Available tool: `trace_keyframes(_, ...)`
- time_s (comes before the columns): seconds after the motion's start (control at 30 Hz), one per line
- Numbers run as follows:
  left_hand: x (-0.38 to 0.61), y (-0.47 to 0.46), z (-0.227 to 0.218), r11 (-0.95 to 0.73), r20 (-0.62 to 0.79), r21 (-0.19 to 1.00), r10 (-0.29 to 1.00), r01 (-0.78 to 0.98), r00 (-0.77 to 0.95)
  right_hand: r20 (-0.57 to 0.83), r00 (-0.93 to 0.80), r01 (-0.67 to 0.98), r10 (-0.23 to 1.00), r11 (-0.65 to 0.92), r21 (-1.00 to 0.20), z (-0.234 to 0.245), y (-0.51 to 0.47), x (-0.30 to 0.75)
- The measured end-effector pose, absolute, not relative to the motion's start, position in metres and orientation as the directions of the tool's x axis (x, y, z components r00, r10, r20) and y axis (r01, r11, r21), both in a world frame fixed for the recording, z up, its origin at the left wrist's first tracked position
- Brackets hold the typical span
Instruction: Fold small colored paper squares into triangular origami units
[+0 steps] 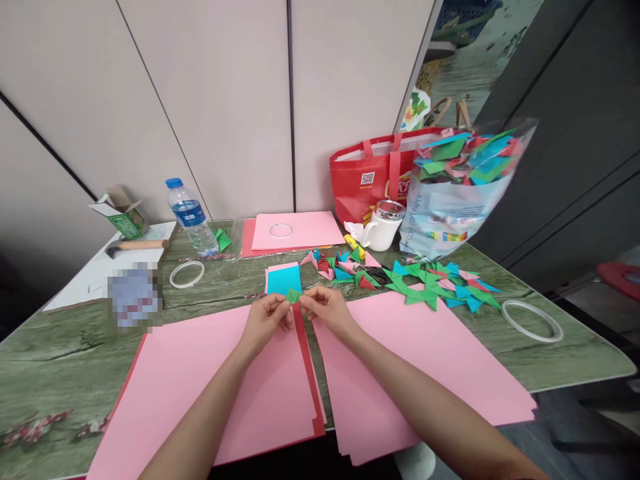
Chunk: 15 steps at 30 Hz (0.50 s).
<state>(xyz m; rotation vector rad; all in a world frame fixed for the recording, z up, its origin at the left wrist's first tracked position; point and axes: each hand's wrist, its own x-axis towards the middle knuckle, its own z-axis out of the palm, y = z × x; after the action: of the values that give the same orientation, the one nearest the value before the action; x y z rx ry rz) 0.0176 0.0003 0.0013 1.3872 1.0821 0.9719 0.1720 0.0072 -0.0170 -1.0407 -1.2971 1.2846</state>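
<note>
My left hand (267, 318) and my right hand (325, 309) meet above the middle of the table, both pinching a small folded green paper piece (293, 295) between their fingertips. Just behind it lies a small stack of blue and pink paper squares (283, 278). Under my forearms lie large pink paper sheets (220, 387), with a second pink stack (425, 360) to the right and a red sheet edge (307, 360) between them.
Several folded green, blue and pink paper pieces (425, 283) lie at the right, before a clear bag of them (460, 193), a red bag (375, 177) and a white mug (383, 227). A water bottle (191, 217), tape rings (187, 273) (531, 320), a small box (123, 213) and a hammer (135, 245) stand around.
</note>
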Motion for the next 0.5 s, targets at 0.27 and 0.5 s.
trace_keyframes(0.27, 0.012, 0.003, -0.017, -0.406, 0.303, 0.681, 0.914, 0.61, 0.27, 0.306, -0.207, 0.382, 0.929, 0.364, -0.849, -0.027, 0.007, 0.172)
trace_keyframes(0.5, 0.007, 0.008, -0.022, -0.507, 0.505, 0.569, 0.837, 0.647, 0.212, 0.181, -0.104, 0.301, 0.978, 0.205, -0.931, -0.033, 0.012, 0.174)
